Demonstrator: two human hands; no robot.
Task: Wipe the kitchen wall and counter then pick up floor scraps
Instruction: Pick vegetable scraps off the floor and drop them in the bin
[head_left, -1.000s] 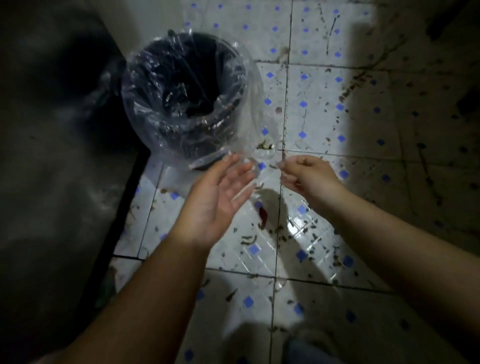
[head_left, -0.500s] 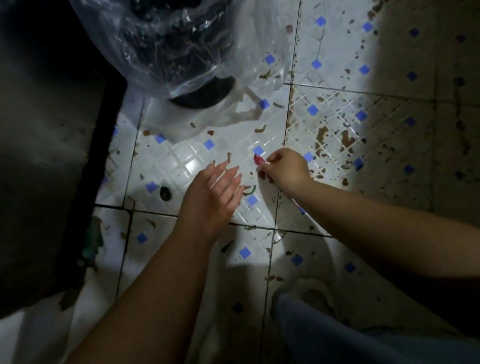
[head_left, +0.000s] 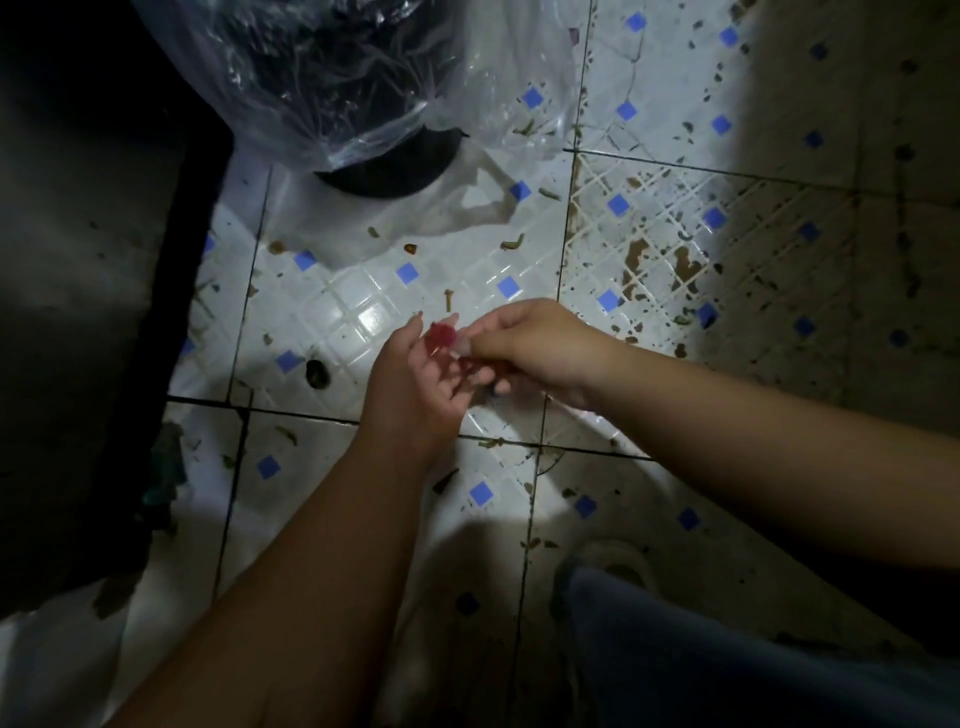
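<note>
Floor scraps lie all over the tiled floor (head_left: 363, 312), white with small blue squares: green stem bits, brown flecks, a dark round piece (head_left: 318, 373) close to my left wrist side. At the top stands my black bin (head_left: 395, 171), lined with a clear plastic bag (head_left: 363, 78) that droops over its side almost to the tiles. A dark cabinet front (head_left: 78, 260) runs along the left edge. My trouser leg (head_left: 701, 649) fills the lower right corner. My left hand (head_left: 415, 384) is held palm up above the tiles, fingers straight and relaxed, cupped just under my right hand (head_left: 530, 348). My right fingers are curled, pinching a small red scrap (head_left: 440, 335) over my left fingertips. I cannot tell whether it touches my left palm.
</note>
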